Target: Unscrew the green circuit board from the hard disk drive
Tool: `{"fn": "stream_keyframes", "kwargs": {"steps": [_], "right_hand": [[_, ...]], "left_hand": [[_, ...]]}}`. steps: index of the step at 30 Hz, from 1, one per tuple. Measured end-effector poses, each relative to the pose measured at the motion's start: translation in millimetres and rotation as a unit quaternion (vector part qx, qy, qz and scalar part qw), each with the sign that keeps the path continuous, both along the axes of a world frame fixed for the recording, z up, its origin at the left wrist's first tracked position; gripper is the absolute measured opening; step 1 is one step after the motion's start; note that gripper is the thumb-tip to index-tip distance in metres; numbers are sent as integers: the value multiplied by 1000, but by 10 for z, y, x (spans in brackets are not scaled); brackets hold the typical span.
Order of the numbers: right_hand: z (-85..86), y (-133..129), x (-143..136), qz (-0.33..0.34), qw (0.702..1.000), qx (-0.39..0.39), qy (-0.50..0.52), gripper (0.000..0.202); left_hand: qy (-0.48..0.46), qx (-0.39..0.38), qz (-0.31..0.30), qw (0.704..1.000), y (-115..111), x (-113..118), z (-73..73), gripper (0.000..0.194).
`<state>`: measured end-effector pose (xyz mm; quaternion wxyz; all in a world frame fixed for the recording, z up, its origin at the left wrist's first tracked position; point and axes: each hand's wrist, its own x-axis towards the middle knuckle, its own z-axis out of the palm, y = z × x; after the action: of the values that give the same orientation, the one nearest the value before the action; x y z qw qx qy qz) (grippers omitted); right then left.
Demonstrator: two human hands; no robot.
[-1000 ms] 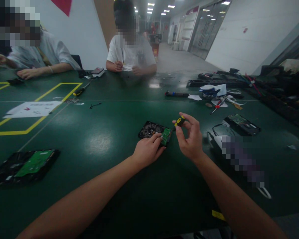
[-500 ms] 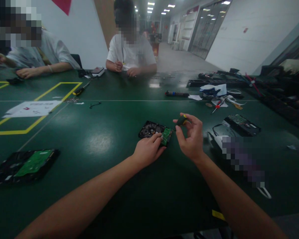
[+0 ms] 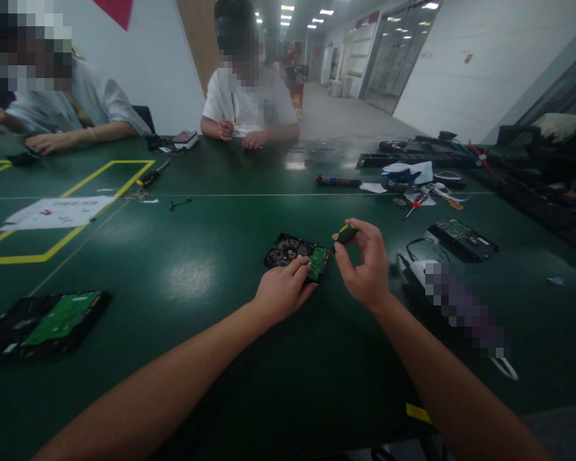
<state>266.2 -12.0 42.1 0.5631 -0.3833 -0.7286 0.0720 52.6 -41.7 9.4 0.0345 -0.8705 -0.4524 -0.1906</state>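
A hard drive (image 3: 282, 248) lies on the green table in front of me, its circuit board (image 3: 318, 261) facing up at the right end. My left hand (image 3: 284, 285) grips the drive's near edge, with fingertips over the board and the thumb along the side. In my right hand (image 3: 365, 266) is a screwdriver (image 3: 344, 234) with a black and yellow handle, pinched between thumb and fingers. The screwdriver tilts down to the left, and its tip is at the right part of the board. Whether the tip sits in a screw is too small to tell.
Another hard drive (image 3: 48, 323) lies at left, and a third drive (image 3: 462, 240) at right, behind a partly blurred pouch-like object (image 3: 461, 307). A second screwdriver (image 3: 152, 174) and papers (image 3: 57, 213) are at far left. Two people sit across the table (image 3: 211, 384).
The screwdriver's tip has shifted slightly left onto the circuit board, its handle tilting a little more. My left hand stays on the hard drive. The whole view has moved slightly.
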Motion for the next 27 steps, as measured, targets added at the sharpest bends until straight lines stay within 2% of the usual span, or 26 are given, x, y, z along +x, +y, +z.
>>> {"fn": "stream_keyframes", "kwargs": {"steps": [5, 12, 17, 22, 27], "right_hand": [[45, -17, 2, -30, 998, 32, -33, 62], [-7, -14, -18, 38, 999, -18, 4, 65], [-1, -14, -18, -2, 1000, 7, -22, 65], [-8, -8, -20, 22, 1000, 1, 1, 64], [-30, 5, -7, 16, 1000, 19, 15, 65]], "left_hand": [[-5, 1, -2, 1000, 4, 0, -16, 36], [3, 1, 5, 1000, 8, 10, -16, 35], [4, 5, 2, 1000, 4, 5, -16, 34], [4, 2, 5, 1000, 3, 9, -10, 35], [-1, 1, 2, 1000, 13, 7, -28, 36]]}}
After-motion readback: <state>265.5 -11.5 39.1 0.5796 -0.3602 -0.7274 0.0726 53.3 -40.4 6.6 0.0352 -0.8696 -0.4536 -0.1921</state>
